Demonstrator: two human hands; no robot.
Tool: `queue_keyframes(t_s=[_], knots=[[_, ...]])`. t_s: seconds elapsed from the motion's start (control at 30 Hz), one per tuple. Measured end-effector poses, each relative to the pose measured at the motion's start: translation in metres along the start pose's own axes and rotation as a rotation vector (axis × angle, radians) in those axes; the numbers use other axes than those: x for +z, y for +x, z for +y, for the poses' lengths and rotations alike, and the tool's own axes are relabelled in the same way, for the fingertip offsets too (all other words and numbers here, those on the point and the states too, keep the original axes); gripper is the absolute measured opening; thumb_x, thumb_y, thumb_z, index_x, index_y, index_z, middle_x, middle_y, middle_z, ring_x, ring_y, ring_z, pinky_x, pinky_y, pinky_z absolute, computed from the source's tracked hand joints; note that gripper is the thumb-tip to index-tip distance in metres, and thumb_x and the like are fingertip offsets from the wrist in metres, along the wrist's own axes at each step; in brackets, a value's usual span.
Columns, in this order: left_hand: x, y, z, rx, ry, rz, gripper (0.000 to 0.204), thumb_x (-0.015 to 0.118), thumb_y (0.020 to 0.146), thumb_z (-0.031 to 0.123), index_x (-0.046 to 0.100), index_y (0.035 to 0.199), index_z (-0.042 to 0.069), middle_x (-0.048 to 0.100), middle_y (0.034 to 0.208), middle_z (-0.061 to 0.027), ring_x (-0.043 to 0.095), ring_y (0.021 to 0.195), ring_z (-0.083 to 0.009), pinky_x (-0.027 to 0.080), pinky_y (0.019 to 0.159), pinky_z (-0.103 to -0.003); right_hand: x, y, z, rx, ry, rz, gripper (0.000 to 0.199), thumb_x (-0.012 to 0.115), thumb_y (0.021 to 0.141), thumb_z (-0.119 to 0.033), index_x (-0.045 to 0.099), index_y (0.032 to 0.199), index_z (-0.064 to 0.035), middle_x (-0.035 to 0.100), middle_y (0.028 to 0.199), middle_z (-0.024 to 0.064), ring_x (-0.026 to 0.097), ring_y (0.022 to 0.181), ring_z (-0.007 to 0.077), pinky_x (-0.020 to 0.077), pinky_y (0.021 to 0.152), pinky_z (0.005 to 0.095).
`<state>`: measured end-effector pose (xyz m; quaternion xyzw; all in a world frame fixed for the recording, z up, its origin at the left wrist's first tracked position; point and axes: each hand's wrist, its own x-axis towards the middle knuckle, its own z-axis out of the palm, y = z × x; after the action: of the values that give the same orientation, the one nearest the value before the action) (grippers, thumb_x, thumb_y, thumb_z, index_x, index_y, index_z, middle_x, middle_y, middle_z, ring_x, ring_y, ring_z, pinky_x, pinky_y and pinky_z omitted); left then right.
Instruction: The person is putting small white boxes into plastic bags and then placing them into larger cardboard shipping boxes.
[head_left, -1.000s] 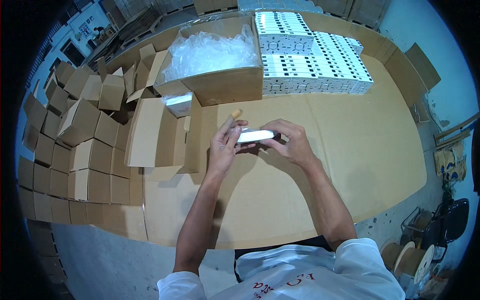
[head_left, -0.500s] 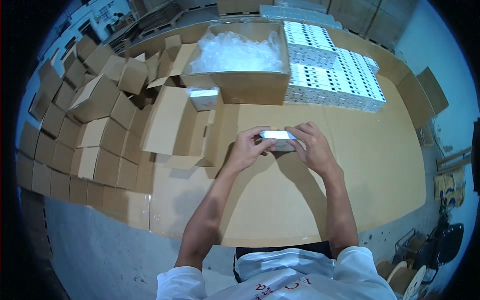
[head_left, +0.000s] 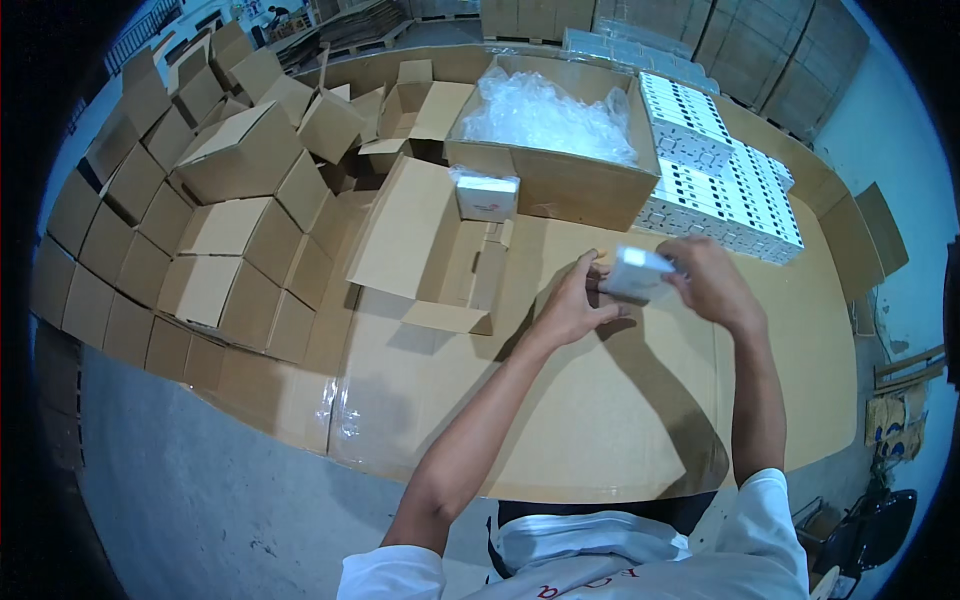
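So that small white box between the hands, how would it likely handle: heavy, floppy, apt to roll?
The small white box is probably light: the right hand carries it clear of the table with the left hand at its end. It looks stiff, keeping straight edges in the grip. Its flat faces should make it sit rather than roll, though the picture is blurred there.

Single view: head-worn fisheye camera, looking steeply down and forward over the cardboard-covered bench point(head_left: 620, 420). Forearms enter from the lower edge; the person's white shirt fills the bottom. Close range to the left hand point(head_left: 572, 305) and right hand point(head_left: 715, 285) near centre. Straight edges curve toward the dark rim. No second view to compare.
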<state>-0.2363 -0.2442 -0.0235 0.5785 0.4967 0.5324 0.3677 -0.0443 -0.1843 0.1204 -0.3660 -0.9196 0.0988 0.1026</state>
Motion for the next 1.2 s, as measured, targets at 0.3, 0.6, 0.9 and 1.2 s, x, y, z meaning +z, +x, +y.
queue_keyframes(t_s=[0.3, 0.6, 0.9, 1.2], knots=[[-0.026, -0.009, -0.010, -0.113, 0.001, -0.119, 0.068, 0.076, 0.084, 0.012, 0.041, 0.138, -0.007, 0.061, 0.108, -0.0135, 0.064, 0.087, -0.0187, 0.055, 0.076, -0.033, 0.026, 0.088, -0.071, -0.169, 0.420, 0.484, 0.031, 0.072, 0.082, -0.001, 0.066, 0.112, 0.0008, 0.072, 0.099, 0.0154, 0.070, 0.087, 0.0221, 0.0574, 0.078, 0.0325], [-0.032, -0.013, -0.014, -0.128, 0.076, -0.162, 0.061, 0.074, 0.085, 0.012, 0.045, 0.135, -0.007, 0.063, 0.109, -0.0171, 0.065, 0.090, -0.0214, 0.055, 0.077, -0.033, 0.079, 0.163, -0.096, -0.246, 0.673, 0.126, 0.030, 0.072, 0.085, 0.000, 0.064, 0.113, -0.0001, 0.069, 0.099, 0.0062, 0.065, 0.094, 0.0114, 0.0550, 0.086, 0.0282], [-0.032, -0.007, -0.017, -0.053, 0.091, -0.173, 0.055, 0.074, 0.084, 0.014, 0.049, 0.128, -0.007, 0.066, 0.107, -0.0200, 0.069, 0.088, -0.0271, 0.056, 0.079, -0.038, 0.076, 0.191, -0.110, -0.543, 0.120, -0.017, 0.028, 0.073, 0.079, -0.005, 0.065, 0.106, -0.0039, 0.068, 0.097, 0.0169, 0.063, 0.095, 0.0374, 0.0498, 0.087, 0.0463], [-0.024, -0.002, -0.038, -0.051, 0.270, -0.267, 0.046, 0.067, 0.086, 0.016, 0.055, 0.127, 0.000, 0.063, 0.119, -0.0248, 0.058, 0.117, -0.0374, 0.044, 0.101, -0.043, 0.117, 0.196, -0.126, -0.315, -0.117, 0.092, 0.021, 0.073, 0.077, -0.004, 0.060, 0.092, 0.0006, 0.066, 0.090, 0.0206, 0.064, 0.090, 0.0411, 0.0523, 0.079, 0.0496]])
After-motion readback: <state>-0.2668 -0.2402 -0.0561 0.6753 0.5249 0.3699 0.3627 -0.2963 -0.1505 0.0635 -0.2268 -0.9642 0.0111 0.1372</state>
